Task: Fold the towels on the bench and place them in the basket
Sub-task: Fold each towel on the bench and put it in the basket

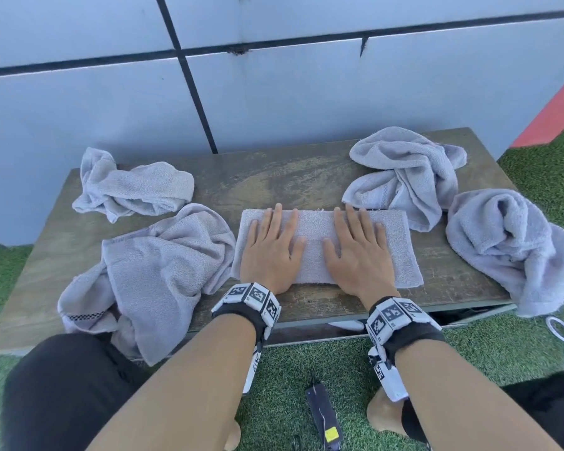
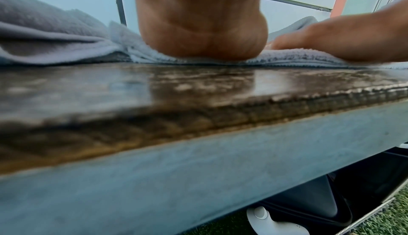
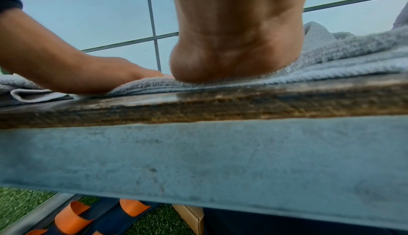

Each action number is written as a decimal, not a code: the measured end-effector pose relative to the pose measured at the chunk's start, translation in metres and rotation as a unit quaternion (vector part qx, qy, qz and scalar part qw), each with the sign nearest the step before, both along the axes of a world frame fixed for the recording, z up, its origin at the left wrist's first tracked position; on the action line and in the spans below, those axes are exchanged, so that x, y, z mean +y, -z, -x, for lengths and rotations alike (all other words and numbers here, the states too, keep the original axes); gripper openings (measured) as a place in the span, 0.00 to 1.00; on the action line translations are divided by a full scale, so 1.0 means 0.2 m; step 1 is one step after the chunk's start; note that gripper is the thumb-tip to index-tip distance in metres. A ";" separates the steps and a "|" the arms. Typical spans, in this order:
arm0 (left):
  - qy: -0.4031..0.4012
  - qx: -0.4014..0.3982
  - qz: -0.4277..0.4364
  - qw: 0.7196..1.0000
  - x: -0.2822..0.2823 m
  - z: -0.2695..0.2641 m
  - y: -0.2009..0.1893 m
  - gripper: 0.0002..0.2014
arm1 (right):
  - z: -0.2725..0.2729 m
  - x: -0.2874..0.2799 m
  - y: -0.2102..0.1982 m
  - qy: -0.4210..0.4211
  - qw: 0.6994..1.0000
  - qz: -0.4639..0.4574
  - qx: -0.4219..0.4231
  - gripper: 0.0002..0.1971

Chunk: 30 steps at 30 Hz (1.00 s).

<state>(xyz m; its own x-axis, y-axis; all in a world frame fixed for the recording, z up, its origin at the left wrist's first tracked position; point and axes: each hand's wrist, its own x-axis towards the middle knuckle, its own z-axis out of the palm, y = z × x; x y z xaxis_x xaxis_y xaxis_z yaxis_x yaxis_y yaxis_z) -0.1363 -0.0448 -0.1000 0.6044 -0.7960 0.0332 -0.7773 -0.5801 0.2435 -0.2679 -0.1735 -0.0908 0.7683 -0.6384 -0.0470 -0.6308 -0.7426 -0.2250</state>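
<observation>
A folded grey towel (image 1: 401, 252) lies as a flat rectangle in the middle of the wooden bench (image 1: 280, 177). My left hand (image 1: 272, 247) and right hand (image 1: 355, 249) both rest flat on it, fingers straight and spread, pressing it down. The left wrist view shows the heel of my left hand (image 2: 203, 34) on the towel's near edge (image 2: 287, 60). In the right wrist view the heel of my right hand (image 3: 234, 55) presses the same towel (image 3: 331, 69). No basket can be made out in any view.
Several crumpled grey towels lie around the folded one: back left (image 1: 134, 185), front left (image 1: 157, 271) hanging over the bench edge, back right (image 1: 407, 172), far right (image 1: 508, 245) drooping off the end. Green turf (image 1: 306, 366) surrounds the bench; a dark device (image 1: 324, 418) lies on it.
</observation>
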 end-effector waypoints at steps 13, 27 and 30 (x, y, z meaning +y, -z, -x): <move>-0.025 -0.010 -0.012 1.000 0.03 -0.01 -0.01 0.33 | 0.15 -0.11 0.01 0.031 0.999 -0.007 0.007 0.37; -0.060 0.031 -0.025 0.997 0.11 -0.07 -0.03 0.35 | 0.16 -0.08 0.00 0.080 0.997 0.017 0.003 0.43; -0.066 0.023 -0.040 0.997 0.10 -0.07 -0.04 0.35 | 0.19 -0.08 0.01 0.094 0.995 0.014 -0.005 0.45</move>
<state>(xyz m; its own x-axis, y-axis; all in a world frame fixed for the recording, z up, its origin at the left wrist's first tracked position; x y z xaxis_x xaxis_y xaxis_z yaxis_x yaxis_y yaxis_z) -0.1215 -0.0245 -0.0918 0.7037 -0.7082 -0.0567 -0.6820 -0.6958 0.2255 -0.3063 -0.1902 -0.0925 0.6357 -0.7717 -0.0199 -0.7569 -0.6180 -0.2124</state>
